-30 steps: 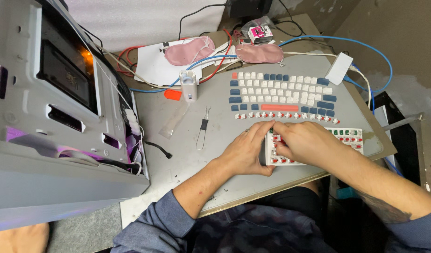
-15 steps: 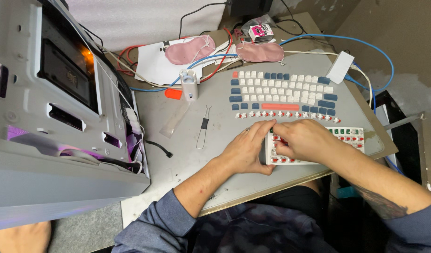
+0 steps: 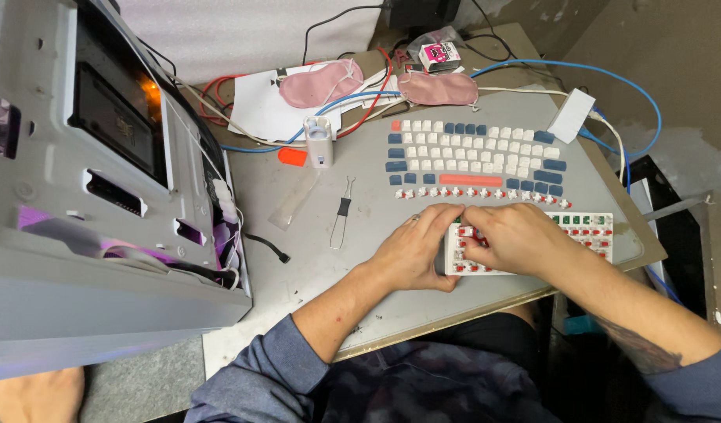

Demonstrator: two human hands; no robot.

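A white keyboard frame (image 3: 587, 231) with red and green switches lies near the table's front edge. My left hand (image 3: 411, 251) rests against its left end, fingers curled over the top corner, steadying it. Over the frame's left half my right hand (image 3: 513, 239) has its fingertips pinched down on a switch. Whether a switch is gripped I cannot tell. Just behind the frame a row of loose red switches (image 3: 486, 193) lies on the table, and beyond it rows of white, blue and red keycaps (image 3: 474, 153) are laid out.
A wire keycap puller (image 3: 341, 211) and a clear plastic strip (image 3: 294, 202) lie left of my hands. A small white cylinder (image 3: 319, 141), an orange piece (image 3: 293, 157), pink eye masks (image 3: 321, 82) and cables sit at the back. A large grey machine (image 3: 102, 196) fills the left.
My hands stay on the keyboard frame's left end; the fingers have shifted only slightly. Nothing else on the table has moved.
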